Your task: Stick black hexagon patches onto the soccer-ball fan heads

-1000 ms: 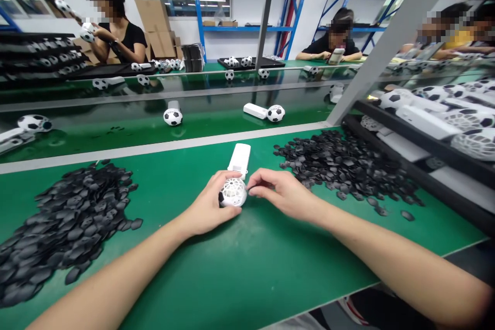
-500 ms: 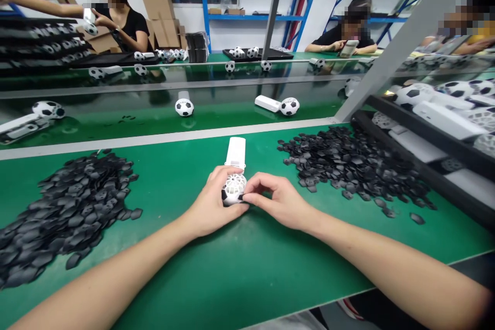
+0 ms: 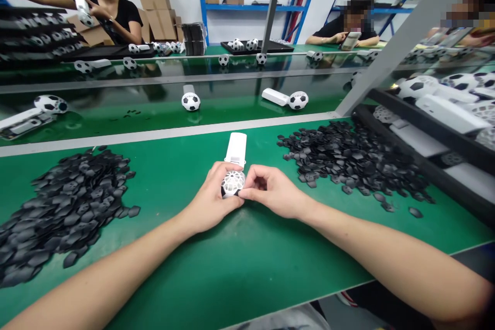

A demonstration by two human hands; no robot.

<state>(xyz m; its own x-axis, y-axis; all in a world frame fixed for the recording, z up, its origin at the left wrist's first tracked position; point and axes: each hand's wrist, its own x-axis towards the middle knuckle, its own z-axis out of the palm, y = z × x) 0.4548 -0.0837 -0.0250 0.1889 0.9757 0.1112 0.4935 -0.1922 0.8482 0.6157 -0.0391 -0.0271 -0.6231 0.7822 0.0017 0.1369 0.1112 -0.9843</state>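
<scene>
A white device with a flat handle [image 3: 236,148] and a round soccer-ball head [image 3: 233,182] lies on the green bench, handle pointing away from me. The head has an open white lattice on top and black patches low on its side. My left hand [image 3: 212,201] is closed around the head's left side, thumb along the near edge. At the head's lower right, my right hand [image 3: 270,191] pinches thumb and forefinger against a small black panel piece [image 3: 237,193], mostly hidden by the fingertips.
Heaps of black panel pieces lie left [image 3: 73,201] and right [image 3: 348,160]. Beyond a pale rail [image 3: 162,133], soccer-ball devices sit on a green conveyor [image 3: 154,108]. Stacked trays [image 3: 433,139] of white devices and a slanted post [image 3: 398,36] stand at right. Several co-workers sit opposite.
My right fingertips have shifted slightly and now press closer on the ball head, covering more of the black piece. The left hand keeps its hold. Devices on the conveyor have moved a little right.
</scene>
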